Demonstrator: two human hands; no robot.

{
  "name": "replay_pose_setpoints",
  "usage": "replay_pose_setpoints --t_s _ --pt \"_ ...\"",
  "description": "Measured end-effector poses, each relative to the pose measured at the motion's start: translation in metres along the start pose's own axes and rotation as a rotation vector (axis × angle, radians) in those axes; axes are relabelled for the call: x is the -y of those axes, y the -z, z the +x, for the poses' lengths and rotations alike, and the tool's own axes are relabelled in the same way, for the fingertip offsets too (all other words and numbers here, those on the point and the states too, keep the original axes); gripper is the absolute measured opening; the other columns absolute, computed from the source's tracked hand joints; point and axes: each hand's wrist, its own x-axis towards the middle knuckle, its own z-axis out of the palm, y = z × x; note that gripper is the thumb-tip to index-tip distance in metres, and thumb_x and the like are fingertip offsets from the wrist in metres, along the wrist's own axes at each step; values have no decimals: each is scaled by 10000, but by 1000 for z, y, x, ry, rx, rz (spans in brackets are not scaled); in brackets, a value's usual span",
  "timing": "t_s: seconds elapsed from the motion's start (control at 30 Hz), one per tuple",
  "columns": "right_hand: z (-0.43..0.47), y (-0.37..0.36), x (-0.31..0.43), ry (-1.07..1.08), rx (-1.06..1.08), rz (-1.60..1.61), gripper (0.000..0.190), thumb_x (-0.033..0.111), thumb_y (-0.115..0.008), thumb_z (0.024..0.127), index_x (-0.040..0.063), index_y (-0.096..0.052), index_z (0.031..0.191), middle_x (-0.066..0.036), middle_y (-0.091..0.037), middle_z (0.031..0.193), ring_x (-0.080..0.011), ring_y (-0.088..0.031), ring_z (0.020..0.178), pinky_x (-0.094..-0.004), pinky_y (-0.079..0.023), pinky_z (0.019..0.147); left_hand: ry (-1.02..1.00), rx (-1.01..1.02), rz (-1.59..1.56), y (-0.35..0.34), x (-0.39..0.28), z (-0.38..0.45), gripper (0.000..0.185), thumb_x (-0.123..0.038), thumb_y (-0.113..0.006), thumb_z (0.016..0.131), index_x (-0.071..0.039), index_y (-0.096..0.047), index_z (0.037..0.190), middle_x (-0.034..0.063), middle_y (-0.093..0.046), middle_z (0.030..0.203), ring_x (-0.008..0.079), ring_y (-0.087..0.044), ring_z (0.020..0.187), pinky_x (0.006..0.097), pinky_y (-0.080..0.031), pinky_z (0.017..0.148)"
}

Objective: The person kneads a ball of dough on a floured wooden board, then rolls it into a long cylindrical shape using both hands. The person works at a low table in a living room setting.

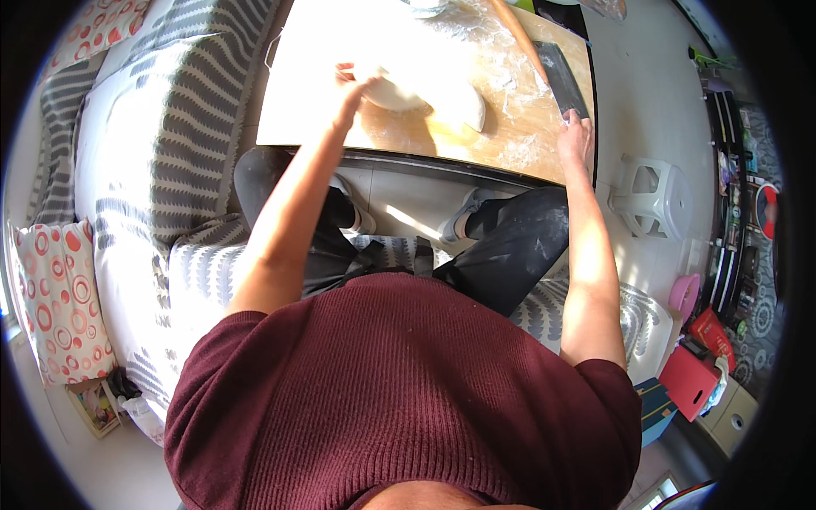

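Observation:
My left hand is at the left edge of a rounded piece of pale dough, its fingers apart. Glare hides whether the fingertips press on the dough. A second piece of dough lies just to the right, its upper part washed out by sunlight. At the board's right side my right hand grips the near end of a dark, broad-bladed knife, which lies along the edge. A wooden rolling pin slants across the floured board, its near end beside the knife.
A white plastic stool stands on the floor to the right. A bed with a striped cover borders the table on the left. A partly seen bowl is at the board's far edge. Dark shelves line the right side.

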Motion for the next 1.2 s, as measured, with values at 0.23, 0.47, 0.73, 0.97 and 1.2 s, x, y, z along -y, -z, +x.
replay_pose_setpoints --t_s 0.23,0.47,0.73,0.97,1.2 --pt "2 20 60 252 -216 292 206 163 -611 848 51 -652 1015 -155 -596 1034 -320 -564 1027 -419 -457 858 -226 -359 277 44 20 49 542 -162 -645 862 -24 -351 1296 183 -536 1150 247 -529 1065 367 -415 929" --pt "-9 -11 151 374 239 413 424 200 -686 795 -6 -597 1155 -231 -600 1106 -335 -577 1069 -374 -474 903 -288 -321 378 32 52 -20 481 -178 -553 929 -47 -349 1344 170 -510 1171 267 -505 1106 373 -386 965" --pt "-16 40 190 279 386 415 523 223 -813 657 15 -598 1085 -192 -604 1101 -327 -585 1050 -391 -480 895 -376 -414 620 28 44 -27 368 -164 -565 895 -83 -451 1235 174 -527 1151 345 -540 1047 411 -441 904" --pt "73 22 199 414 259 393 448 243 -747 750 35 -556 1098 -180 -613 1125 -340 -596 1033 -406 -467 862 -348 -386 704 22 22 -38 344 -78 -561 881 -55 -465 1210 174 -508 1104 337 -539 1005 391 -455 868" --pt "57 28 199 482 364 380 342 239 -683 819 5 -542 1024 -188 -605 1096 -355 -578 1036 -428 -466 857 -331 -393 672 23 15 -39 324 -93 -575 860 -63 -488 1170 154 -509 1110 340 -576 945 394 -479 803"
